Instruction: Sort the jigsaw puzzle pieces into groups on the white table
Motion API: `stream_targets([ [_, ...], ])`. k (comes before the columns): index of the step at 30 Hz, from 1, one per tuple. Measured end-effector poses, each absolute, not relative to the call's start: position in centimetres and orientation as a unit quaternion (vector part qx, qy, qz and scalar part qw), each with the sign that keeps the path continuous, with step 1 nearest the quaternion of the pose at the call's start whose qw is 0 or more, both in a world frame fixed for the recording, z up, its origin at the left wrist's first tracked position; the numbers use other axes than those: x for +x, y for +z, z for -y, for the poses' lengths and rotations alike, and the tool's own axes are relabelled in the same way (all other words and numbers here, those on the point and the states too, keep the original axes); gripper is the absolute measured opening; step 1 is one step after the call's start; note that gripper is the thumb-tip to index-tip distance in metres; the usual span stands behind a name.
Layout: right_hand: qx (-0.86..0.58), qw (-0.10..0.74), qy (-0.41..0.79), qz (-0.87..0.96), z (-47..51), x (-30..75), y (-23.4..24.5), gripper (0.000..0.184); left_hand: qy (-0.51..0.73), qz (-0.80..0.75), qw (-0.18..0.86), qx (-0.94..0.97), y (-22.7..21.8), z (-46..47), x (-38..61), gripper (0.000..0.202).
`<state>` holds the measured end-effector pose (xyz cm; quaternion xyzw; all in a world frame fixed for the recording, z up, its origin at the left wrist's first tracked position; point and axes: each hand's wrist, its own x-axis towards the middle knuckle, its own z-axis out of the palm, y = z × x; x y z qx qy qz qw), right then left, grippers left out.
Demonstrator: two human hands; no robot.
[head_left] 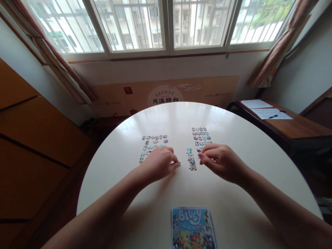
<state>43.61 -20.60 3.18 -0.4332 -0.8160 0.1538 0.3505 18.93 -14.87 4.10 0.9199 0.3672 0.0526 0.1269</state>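
My left hand is closed in a pinch, with a small jigsaw piece at its fingertips just above or on the table. Loose jigsaw pieces lie in rows beyond that hand, partly covered by it. Between my hands is a narrow joined strip of puzzle, standing lengthwise away from me. To its right, my right hand has thumb and forefinger pressed together; whatever they hold is hidden. Several more pieces are lined up behind my right hand, the nearest ones touching or close to its fingers.
Close to me on the round white table lies a picture sheet marked "Bluey". A wooden side table at the right bears papers and a pen. Beyond the table are a printed cardboard panel and barred windows.
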Motion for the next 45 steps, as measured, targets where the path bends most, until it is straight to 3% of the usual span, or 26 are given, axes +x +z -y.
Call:
stream_targets([
  [4, -0.416, 0.269, 0.140, 0.857, 19.7, 43.9, 2.4, 0.030, 0.039, -0.338, 0.120, 0.932, 4.5, 15.8, 18.9, 0.013],
  [10, -0.379, 0.266, 0.113, 0.879, 19.1, 44.4, 1.7, 0.012, 0.050, -0.353, 0.102, 0.929, 4.0, 15.2, 18.2, 0.023],
  [26, -0.366, 0.234, 0.121, 0.892, 18.9, 43.9, 1.2, 0.015, 0.064, -0.307, 0.121, 0.942, 3.7, 15.4, 19.0, 0.013],
  [45, -0.369, 0.242, 0.133, 0.888, 19.0, 43.8, 1.2, 0.018, 0.068, -0.315, 0.168, 0.932, 3.8, 15.7, 19.3, 0.015],
])
